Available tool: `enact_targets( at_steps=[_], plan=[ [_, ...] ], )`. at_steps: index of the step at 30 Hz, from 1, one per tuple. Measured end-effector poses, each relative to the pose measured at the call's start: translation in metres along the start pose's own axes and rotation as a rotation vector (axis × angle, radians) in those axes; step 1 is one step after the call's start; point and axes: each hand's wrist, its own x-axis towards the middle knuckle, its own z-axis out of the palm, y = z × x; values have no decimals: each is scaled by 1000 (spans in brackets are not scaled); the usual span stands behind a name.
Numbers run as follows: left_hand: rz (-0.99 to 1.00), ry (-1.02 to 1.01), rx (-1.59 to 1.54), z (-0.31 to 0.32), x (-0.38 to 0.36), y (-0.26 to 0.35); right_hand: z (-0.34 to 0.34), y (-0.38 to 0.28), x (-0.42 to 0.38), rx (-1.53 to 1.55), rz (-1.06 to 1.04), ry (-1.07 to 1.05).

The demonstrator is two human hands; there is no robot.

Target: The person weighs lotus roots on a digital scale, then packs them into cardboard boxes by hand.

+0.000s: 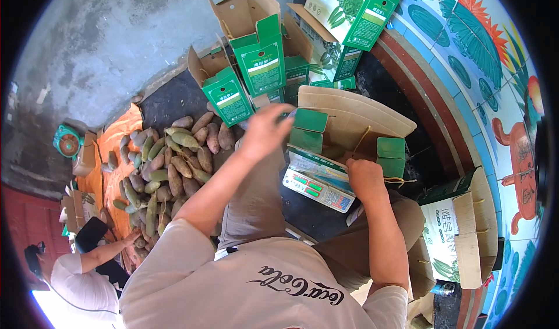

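Note:
An open cardboard box (349,114) with green end flaps stands in front of me, its long brown flap folded up at the far side. Just nearer, a white digital scale (317,190) shows green lit displays and a keypad. My left hand (265,132) is slightly blurred beside the box's left green flap (307,130); its fingers are stretched out and hold nothing I can see. My right hand (365,179) closes on the near edge of the box, by the right green flap (391,154). Inside, the box is mostly in shadow.
Many long radishes (169,166) are heaped at left, partly on an orange sheet (110,180). Open green-and-brown boxes (262,67) are stacked ahead. Another box (445,239) lies at right. A person (87,282) reaches toward the heap. A small green fan (68,141) stands beyond.

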Motion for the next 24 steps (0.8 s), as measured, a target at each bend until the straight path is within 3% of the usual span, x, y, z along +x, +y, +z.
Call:
enact_targets(
  at_steps=[4,5,6,7,9,10,11,13,14,15,16,24],
  plan=[
    [-162,251,233,-45,-53,-62,2,0,-1,22,7,8],
    [-175,207,280,-54,-73,-90,-1,-2,-1,21,24,-2],
    [-325,148,334,-60,-95,-97,-1,-2,-2,39,26,-7],
    [-273,107,383,-63,-124,-126,1,-1,-2,54,29,-12],
    [-416,-94,614,-59,-210,-217,7,1,-1,89,14,-4],
    [-581,-174,659,-60,-225,-196,6,1,-1,102,21,-20],
    [-674,-257,705,-57,-264,-216,5,1,-1,114,25,-35],
    [-823,-615,754,-54,-329,-250,3,2,-1,117,25,-37],
    [-857,-505,601,-55,-355,-239,3,1,-2,124,20,-41],
    [-1006,-851,779,-47,-377,-250,3,-1,-2,127,23,-50],
    [-1080,-947,804,-41,-393,-247,1,-1,-2,128,27,-59],
    [-1159,-786,700,-13,-419,-222,6,0,3,129,56,-44]
  ],
)
